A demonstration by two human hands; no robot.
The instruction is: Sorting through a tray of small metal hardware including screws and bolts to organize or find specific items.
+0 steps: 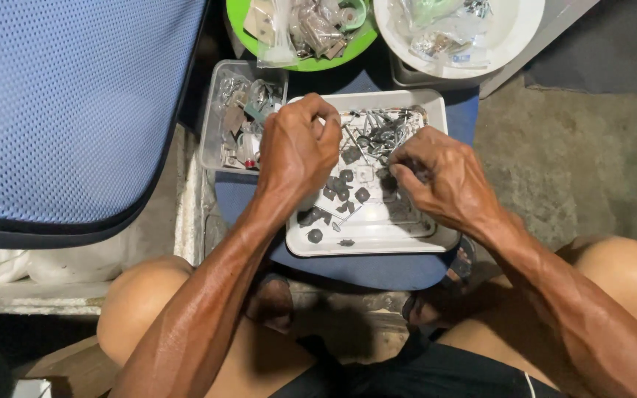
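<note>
- Left hand [300, 144] curled into a loose fist above the upper left corner of the white tray [436, 110], fingers tucked in; what they pinch, if anything, hidden from view.
- Right hand [436, 177] hovering low over the tray's right half, fingertips [399, 171] drawn together on something small and dark among the hardware; exact piece too small to tell.
- Inside the tray: dark round washers [348, 188] scattered across the middle, a tangle of metal screws [381, 133] piled at the top edge.
- Tray resting on a blue stool [377, 269] between the knees.
- Clear plastic box [237, 121] of mixed metal bits just left of the tray, partly behind the left hand.
- Green bowl [304, 33] and white bowl [525, 22] with bagged parts beyond the tray.
- Blue mesh chair back [68, 103] at far left.
</note>
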